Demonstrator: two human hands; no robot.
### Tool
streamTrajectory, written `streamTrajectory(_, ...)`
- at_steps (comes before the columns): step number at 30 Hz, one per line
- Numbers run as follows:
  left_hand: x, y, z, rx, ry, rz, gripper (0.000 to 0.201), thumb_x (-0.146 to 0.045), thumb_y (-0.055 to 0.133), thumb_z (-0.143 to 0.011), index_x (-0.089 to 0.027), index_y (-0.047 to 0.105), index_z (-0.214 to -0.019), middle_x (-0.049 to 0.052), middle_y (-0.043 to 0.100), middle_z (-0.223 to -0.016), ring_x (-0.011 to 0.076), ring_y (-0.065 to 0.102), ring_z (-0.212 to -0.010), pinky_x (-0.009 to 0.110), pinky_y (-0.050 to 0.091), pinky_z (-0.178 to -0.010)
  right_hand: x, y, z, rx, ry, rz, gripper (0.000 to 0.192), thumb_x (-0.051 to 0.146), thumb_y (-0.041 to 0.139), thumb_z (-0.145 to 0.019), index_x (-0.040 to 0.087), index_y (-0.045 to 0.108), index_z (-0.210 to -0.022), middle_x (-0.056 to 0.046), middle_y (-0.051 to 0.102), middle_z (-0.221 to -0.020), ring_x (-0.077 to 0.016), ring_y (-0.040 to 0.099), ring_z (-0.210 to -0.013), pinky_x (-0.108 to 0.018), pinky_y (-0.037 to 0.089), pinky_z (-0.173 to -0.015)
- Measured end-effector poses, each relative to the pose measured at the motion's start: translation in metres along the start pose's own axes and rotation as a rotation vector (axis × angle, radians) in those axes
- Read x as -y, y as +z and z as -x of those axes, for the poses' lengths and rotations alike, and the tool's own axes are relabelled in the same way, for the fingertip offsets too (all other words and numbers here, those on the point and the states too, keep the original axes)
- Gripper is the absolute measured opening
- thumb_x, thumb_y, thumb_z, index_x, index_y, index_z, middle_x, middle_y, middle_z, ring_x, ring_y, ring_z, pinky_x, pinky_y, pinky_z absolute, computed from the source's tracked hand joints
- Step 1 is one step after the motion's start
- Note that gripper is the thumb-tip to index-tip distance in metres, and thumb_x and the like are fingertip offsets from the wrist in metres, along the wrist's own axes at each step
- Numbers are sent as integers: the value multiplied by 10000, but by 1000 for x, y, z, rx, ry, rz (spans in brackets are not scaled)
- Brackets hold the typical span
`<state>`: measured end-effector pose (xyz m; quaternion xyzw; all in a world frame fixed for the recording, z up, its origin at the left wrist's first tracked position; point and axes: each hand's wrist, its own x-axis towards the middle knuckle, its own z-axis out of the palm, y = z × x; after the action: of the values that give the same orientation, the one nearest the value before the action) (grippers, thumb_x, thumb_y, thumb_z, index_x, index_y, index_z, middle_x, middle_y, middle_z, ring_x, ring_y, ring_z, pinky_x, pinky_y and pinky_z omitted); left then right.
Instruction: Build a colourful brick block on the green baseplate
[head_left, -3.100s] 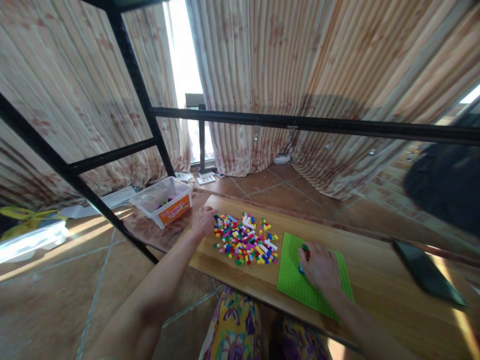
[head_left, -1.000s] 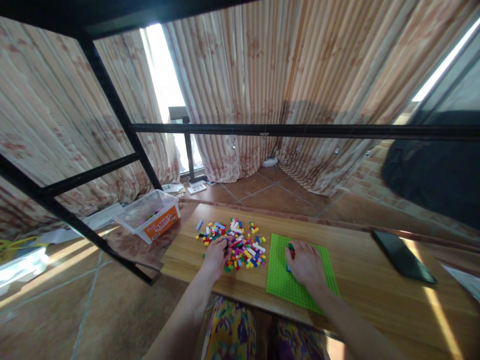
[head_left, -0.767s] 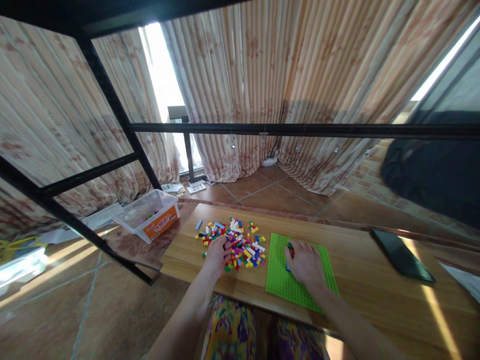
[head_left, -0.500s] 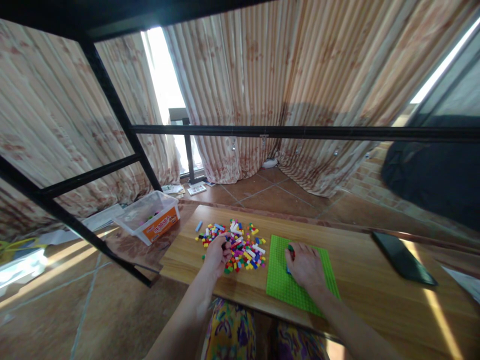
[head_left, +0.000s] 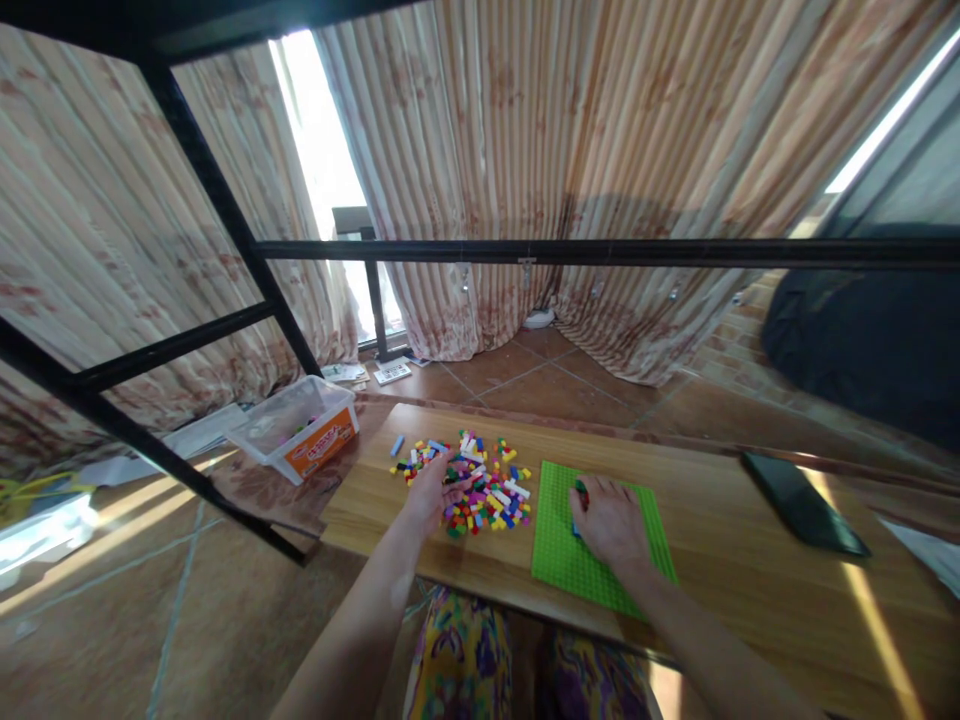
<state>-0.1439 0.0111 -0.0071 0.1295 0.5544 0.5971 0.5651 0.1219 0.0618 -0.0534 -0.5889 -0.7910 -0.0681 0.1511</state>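
While the left hand (head_left: 429, 492) is being laid palm-down over the near left part of a heap of small coloured bricks (head_left: 480, 485), its fingers are being curled into the pieces; whether a brick is being pinched between them cannot be told, since the fingertips are hidden among the pieces. The right hand (head_left: 609, 522) is being pressed flat, fingers loosely together, on a green baseplate (head_left: 559, 555), and a small cluster of joined bricks (head_left: 580, 491), green and red, is being touched at the fingertips; nothing is being clasped by this hand as far as can be seen. A bit of blue is being shown at the thumb side of that hand, half covered. The heap is being kept just left of the baseplate, the two almost touching. Both are being borne by a wooden tabletop (head_left: 735, 560), near its front edge. A single pale blue brick (head_left: 397, 445) is being left apart at the heap's far left. Well to the right, a dark flat phone (head_left: 804, 490) is lying on the same top. Off the left end, a clear plastic tub (head_left: 296, 428) with an orange label is being held on a lower brown surface. A black metal frame (head_left: 525, 250) is crossing the view, with striped curtains (head_left: 570, 130) behind it.
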Motion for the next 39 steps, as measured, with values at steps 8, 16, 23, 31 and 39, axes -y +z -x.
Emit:
streamTrajectory(8, 2, -16, -13, -64, 217, -151, 242, -288, 592, -819, -163, 642, -1019, 89, 680, -1076, 86, 632, -571, 179, 427, -449, -1, 1, 0, 0, -1, -4, 330, 343, 380, -938, 165, 640, -1036, -94, 683, -999, -229, 579, -938, -352, 297, -865)
streamTrajectory(16, -18, -50, -40, -273, 495, -635, 302, -225, 510, -811, -123, 652, -1056, 64, 691, -814, 130, 624, -629, 251, 507, -602, -3, 2, 1, 6, -2, 11, 330, 352, 384, -937, 163, 634, -1041, -99, 681, -993, -231, 574, -928, -348, 298, -845)
streamTrajectory(23, -36, -34, -55, -139, 620, -1125, 351, -36, 550, -686, -226, 735, -916, 46, 686, -1118, 202, 611, -1055, 312, 422, -996, -2, 2, 0, -12, -6, 17, 322, 339, 381, -937, 164, 634, -1034, -95, 680, -997, -226, 572, -925, -345, 302, -855)
streamTrajectory(31, -29, -31, -54, -123, 628, -1417, 258, -82, 518, -761, -205, 724, -857, 89, 688, -1002, 240, 618, -995, 358, 446, -944, -4, 5, 0, -10, -3, 7, 307, 332, 404, -926, 164, 632, -1044, -99, 682, -992, -223, 570, -931, -343, 302, -861)
streamTrajectory(39, -12, -27, -34, -84, 738, -1406, 152, -136, 565, -800, -239, 676, -815, 71, 677, -919, 242, 614, -943, 338, 447, -893, -1, 1, 0, 2, 8, 5, 326, 335, 387, -932, 162, 640, -1042, -99, 682, -997, -226, 573, -931, -348, 298, -869)
